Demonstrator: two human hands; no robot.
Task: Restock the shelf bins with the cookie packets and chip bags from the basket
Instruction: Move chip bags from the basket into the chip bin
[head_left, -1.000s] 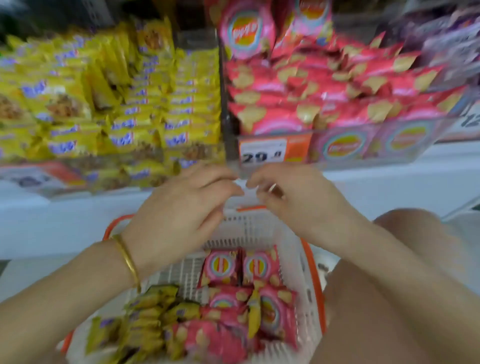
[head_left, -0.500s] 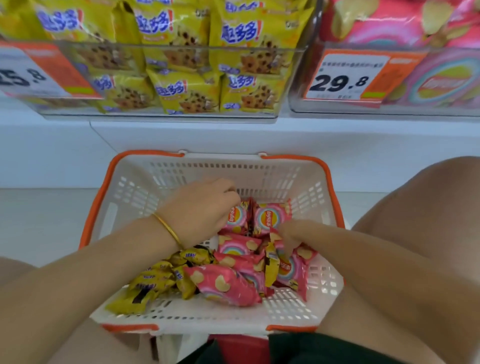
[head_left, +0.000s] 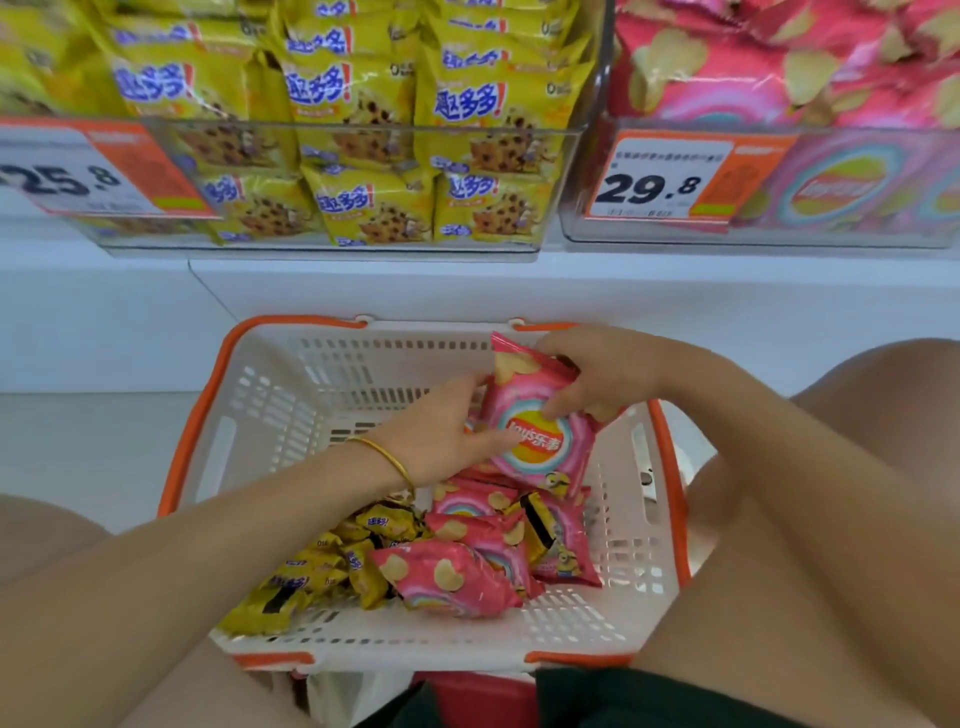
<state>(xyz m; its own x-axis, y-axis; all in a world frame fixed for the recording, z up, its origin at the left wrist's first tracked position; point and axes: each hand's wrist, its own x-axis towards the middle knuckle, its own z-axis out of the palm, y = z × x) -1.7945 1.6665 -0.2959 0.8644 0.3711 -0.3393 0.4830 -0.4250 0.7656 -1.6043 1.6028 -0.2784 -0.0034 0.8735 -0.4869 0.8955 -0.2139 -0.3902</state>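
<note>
Just above the white basket (head_left: 260, 415), right hand (head_left: 597, 374) curled round the top corner of a pink chip bag (head_left: 535, 431), thumb on its front, left hand (head_left: 441, 436) nearly flat, touching the bag's left edge, other chip bags (head_left: 452, 577) and yellow cookie packets (head_left: 311, 571) heaped beneath both wrists

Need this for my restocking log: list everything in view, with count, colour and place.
White plastic basket with orange rim: one, below the bins.
Raised pink chip bag: one, above the basket's far side.
Loose pink chip bags: several, lying in the basket.
Loose yellow cookie packets: several, basket's near left.
Clear shelf bin of yellow cookie packets: one, upper left.
Clear shelf bin of pink chip bags: one, upper right.
Price tags: two, white and orange; 25.8 left, 29.8 right.
Gold bangle: one, left wrist.
Left hand: fingers on the raised bag's left side.
Right hand: grips its top right.
</note>
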